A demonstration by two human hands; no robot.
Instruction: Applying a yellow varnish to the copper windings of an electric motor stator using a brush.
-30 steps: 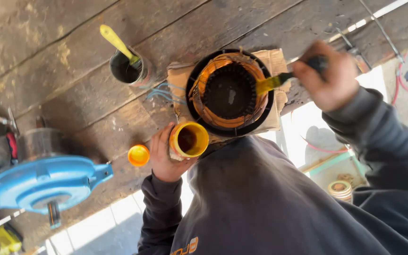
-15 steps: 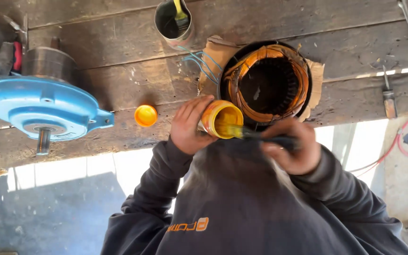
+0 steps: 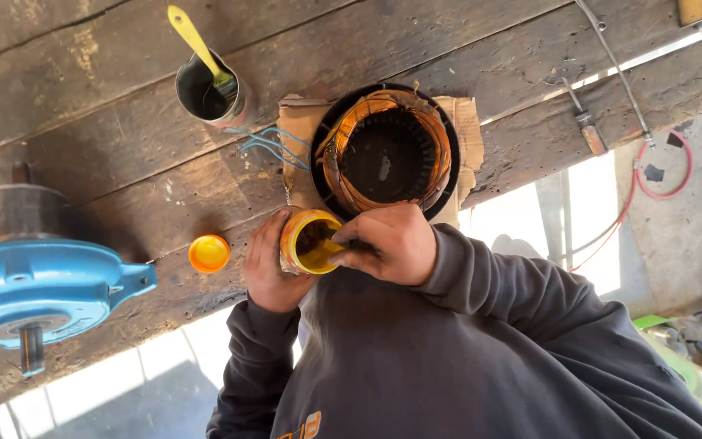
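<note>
My left hand [image 3: 268,264] grips a small yellow jar [image 3: 309,241], tilted with its open mouth toward me. My right hand [image 3: 387,244] pinches a yellow-handled brush [image 3: 328,250] whose tip is inside the jar. Just beyond both hands, a motor stator [image 3: 387,150] with copper windings and a black rim sits on a piece of cardboard [image 3: 469,130] on the wooden bench [image 3: 107,171]. Thin blue wires [image 3: 266,142] trail from the stator to the left. The jar's orange lid [image 3: 209,253] lies on the bench, left of my left hand.
A metal tin [image 3: 205,89] with dark liquid and a second yellow brush stands at the far left of the stator. A blue motor end cover [image 3: 42,284] lies at the left edge. A slim hand tool [image 3: 587,122] and a red cable [image 3: 660,175] are at the right.
My right hand moved the brush from the stator's right side back to the jar, and its tip now sits inside. My left hand kept holding the jar. The view shifted.
</note>
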